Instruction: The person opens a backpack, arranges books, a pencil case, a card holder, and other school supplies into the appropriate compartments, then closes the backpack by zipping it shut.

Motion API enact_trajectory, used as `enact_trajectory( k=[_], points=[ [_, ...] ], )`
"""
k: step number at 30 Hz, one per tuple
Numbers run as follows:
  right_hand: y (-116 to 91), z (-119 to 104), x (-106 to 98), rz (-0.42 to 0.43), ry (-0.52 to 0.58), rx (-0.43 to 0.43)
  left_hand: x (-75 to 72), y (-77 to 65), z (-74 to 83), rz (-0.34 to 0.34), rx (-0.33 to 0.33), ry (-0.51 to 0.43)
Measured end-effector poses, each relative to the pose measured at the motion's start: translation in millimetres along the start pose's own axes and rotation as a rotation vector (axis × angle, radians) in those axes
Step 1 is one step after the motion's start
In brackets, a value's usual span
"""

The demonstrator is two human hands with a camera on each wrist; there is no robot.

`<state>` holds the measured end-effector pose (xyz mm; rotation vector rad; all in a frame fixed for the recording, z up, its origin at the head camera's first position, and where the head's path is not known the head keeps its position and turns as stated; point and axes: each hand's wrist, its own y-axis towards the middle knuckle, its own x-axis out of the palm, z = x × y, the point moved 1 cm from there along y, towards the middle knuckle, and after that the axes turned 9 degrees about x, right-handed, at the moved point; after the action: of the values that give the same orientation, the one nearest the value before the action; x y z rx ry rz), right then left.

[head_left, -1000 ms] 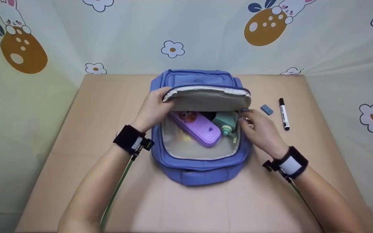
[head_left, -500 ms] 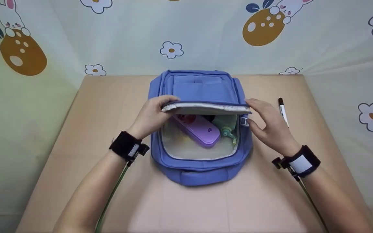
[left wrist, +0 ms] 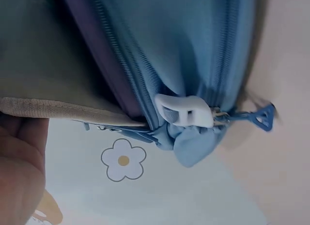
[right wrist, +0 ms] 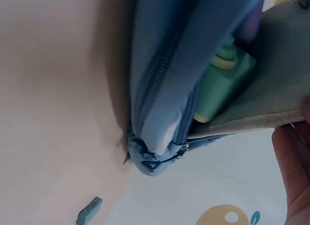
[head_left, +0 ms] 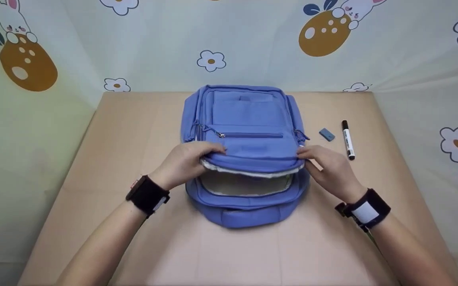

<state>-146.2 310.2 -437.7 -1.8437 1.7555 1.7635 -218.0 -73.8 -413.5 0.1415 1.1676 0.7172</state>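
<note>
A: Head view first! The blue backpack (head_left: pixel 249 111) lies in the middle of the table (head_left: pixel 141 123), and its front flap (head_left: pixel 259 153) hangs over the main compartment (head_left: pixel 245 186), with a gap showing below the pale edge.

B: And the hands?

A: One on each side! The left hand (head_left: pixel 183 163) pinches the flap's left edge, the right hand (head_left: pixel 334 171) pinches the right edge. A black band (head_left: pixel 147 195) wraps the left wrist.

B: Anything past the right hand?

A: A small blue block (head_left: pixel 327 134) and, near it, a black-capped marker (head_left: pixel 348 140), both apart from the bag. Behind everything, a backdrop (head_left: pixel 165 35) of flowers and rabbits.

B: Left wrist view: fingers sit behind the flap's edge; I cannot tell from here where the thumb is. There's a purple case (left wrist: pixel 104 60) inside, alongside the zipper (left wrist: pixel 126 65), and a white plastic piece (left wrist: pixel 184 111) on the bag's side, near a blue zipper pull (left wrist: pixel 264 117).

A: Right wrist view now: a green bottle (right wrist: pixel 220 84) inside the compartment, a strip of purple beyond it, and the right hand gripping the flap's edge at the frame's right border!
</note>
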Motion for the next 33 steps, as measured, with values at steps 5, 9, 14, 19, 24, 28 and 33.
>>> enact_trajectory(
  k=[5, 9, 14, 19, 24, 28, 33],
  points=[
    [-11.8, -1.2, 8.1, -0.032, -0.031, -0.016, 6.9, -8.0, 3.5, -0.092, 0.079, 0.128],
    [-18.1, -1.8, 13.8, -0.047, -0.055, -0.038, 11.4, -12.6, 6.9, -0.154, 0.082, 0.159],
    [-25.3, -0.9, 19.5, -0.048, -0.072, -0.066, 14.7, -17.3, 8.0, -0.229, 0.098, 0.162],
    [-32.3, 0.0, 25.2, -0.086, -0.081, -0.087, 17.3, -19.2, 9.2, -0.283, 0.084, 0.189],
    [-37.6, 1.3, 28.6, -0.137, -0.104, -0.112, 22.4, -11.8, 18.2, -0.341, 0.085, 0.319],
    [-40.3, 2.8, 28.5, -0.172, -0.109, -0.123, 23.1, 2.9, 36.8, -0.428, 0.023, 0.425],
    [-40.9, 2.4, 27.1, -0.201, -0.127, -0.107, 23.0, 31.3, 70.0, -0.557, -0.058, 0.416]
  ],
)
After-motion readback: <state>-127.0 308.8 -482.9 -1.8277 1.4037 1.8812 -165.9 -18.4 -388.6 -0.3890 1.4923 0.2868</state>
